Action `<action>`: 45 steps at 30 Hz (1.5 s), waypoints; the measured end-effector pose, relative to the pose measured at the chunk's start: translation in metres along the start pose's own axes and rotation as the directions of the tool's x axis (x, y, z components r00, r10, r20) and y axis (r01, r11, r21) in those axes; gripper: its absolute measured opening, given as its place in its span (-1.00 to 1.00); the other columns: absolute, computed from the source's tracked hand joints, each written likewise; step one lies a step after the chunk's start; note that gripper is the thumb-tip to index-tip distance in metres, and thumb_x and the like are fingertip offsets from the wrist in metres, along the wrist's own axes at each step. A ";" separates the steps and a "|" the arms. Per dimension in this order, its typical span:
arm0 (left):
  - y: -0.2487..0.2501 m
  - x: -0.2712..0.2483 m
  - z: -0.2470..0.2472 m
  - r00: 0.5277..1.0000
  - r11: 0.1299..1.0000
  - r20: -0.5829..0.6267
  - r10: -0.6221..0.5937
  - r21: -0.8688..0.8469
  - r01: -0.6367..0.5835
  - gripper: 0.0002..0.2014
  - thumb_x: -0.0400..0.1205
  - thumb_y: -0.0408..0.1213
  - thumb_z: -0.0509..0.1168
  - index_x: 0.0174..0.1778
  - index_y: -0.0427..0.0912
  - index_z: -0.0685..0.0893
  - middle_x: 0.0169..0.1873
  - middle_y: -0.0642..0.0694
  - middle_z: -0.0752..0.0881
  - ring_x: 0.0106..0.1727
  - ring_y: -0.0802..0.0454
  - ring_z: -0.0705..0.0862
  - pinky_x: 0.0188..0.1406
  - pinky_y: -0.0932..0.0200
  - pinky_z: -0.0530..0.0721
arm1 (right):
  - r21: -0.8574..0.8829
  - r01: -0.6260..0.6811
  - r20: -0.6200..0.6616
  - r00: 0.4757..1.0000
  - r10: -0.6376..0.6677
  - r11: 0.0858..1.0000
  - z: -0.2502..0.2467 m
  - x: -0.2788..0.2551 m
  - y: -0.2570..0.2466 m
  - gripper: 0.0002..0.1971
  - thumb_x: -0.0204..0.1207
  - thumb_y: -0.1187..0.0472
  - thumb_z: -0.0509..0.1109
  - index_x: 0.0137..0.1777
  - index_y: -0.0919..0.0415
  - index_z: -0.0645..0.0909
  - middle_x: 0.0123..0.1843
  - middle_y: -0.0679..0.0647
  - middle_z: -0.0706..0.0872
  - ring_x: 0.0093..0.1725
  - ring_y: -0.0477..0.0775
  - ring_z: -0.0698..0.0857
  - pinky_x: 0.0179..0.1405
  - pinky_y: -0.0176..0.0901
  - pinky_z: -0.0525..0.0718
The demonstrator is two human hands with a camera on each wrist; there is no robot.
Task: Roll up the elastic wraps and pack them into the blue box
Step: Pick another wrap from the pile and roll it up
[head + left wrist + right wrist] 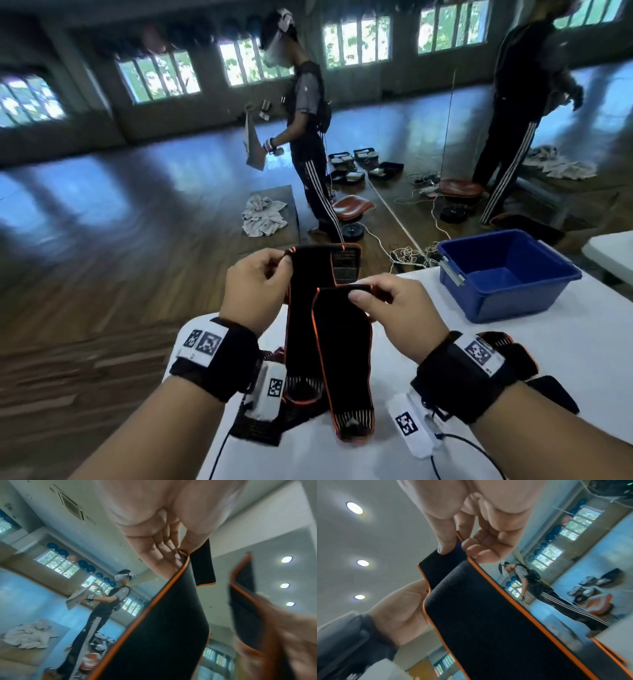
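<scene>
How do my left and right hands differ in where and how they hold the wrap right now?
The left hand pinches the elastic wrap at its upper end beside the ribbed patch; the right hand pinches a lower, nearer edge. The left hand hangs past the white table edge, over the floor; the right sits over the table, closer to the blue box. Both grip the same wrap, thumb against fingers.

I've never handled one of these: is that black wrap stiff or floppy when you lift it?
Probably floppy: the wrap, pinched by the left hand and right hand, hangs and curves down to the table. Likely light, since fingertip pinches hold it. Its ribbed surface probably isn't slippery.
</scene>
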State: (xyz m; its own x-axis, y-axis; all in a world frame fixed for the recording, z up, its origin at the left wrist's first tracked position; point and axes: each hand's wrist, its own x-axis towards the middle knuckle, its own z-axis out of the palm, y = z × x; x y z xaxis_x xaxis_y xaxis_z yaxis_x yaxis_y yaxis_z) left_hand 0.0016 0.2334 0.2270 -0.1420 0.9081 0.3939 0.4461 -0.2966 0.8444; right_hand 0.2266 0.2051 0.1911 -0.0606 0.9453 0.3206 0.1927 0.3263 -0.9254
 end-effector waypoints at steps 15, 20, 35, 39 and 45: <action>0.085 -0.060 0.032 0.973 0.886 0.202 0.113 -0.463 -0.007 -0.56 0.56 -0.71 0.30 0.07 -0.07 0.84 -0.19 -0.13 0.85 -0.23 0.01 0.80 -0.29 0.13 0.77 | 0.077 0.139 -0.202 0.972 -0.121 0.987 -0.046 0.000 -0.048 -0.89 0.51 0.15 0.56 -0.19 0.15 0.78 -0.27 0.03 0.81 -0.21 0.04 0.79 -0.16 0.06 0.79; 0.090 -0.069 0.045 0.976 0.892 0.181 0.120 -0.452 -0.026 -0.75 0.48 -0.41 0.41 0.06 -0.14 0.79 -0.16 -0.16 0.80 -0.18 -0.06 0.77 -0.26 -0.02 0.80 | 0.054 0.125 -0.216 0.970 -0.111 0.991 -0.061 -0.005 -0.053 -0.92 0.50 0.16 0.57 -0.17 0.16 0.79 -0.24 0.04 0.82 -0.20 0.04 0.80 -0.12 0.10 0.79; 0.090 -0.088 0.082 0.975 0.911 0.093 0.203 -0.382 -0.153 -0.75 0.45 -0.27 0.59 0.00 -0.16 0.76 -0.10 -0.22 0.75 -0.11 -0.02 0.79 -0.10 0.20 0.74 | 0.211 0.085 0.019 0.996 -0.091 0.974 -0.072 -0.045 -0.050 -0.63 0.52 0.02 0.53 0.31 0.02 0.69 0.12 -0.06 0.83 0.19 -0.03 0.79 0.19 0.00 0.74; 0.083 -0.088 0.087 0.961 0.913 0.093 0.259 -0.349 -0.212 -0.83 0.53 -0.39 0.47 0.02 -0.17 0.81 0.10 -0.17 0.65 -0.02 -0.09 0.78 -0.05 0.20 0.73 | 0.174 0.105 -0.050 0.994 -0.098 0.979 -0.075 -0.046 -0.043 -0.69 0.61 0.29 0.43 0.32 0.03 0.70 0.12 -0.02 0.84 0.20 0.03 0.78 0.28 0.14 0.71; 0.080 -0.089 0.088 0.936 0.946 0.142 0.321 -0.088 -0.311 -0.68 0.61 -0.27 0.38 0.26 0.08 0.56 0.18 0.15 0.64 0.25 0.04 0.67 0.07 0.32 0.63 | 0.283 0.071 -0.118 0.992 -0.039 0.956 -0.081 -0.044 -0.047 -0.76 0.70 0.36 0.28 0.24 0.17 0.71 0.06 0.06 0.86 0.12 0.02 0.81 0.15 -0.03 0.77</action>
State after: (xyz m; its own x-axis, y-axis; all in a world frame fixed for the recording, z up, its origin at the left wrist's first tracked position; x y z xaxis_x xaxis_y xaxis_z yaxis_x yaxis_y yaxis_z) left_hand 0.1275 0.1552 0.2276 0.1358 0.7972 0.5882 0.3881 -0.5890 0.7088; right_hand 0.2993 0.1480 0.2365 0.0478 0.9247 0.3777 -0.0977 0.3807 -0.9195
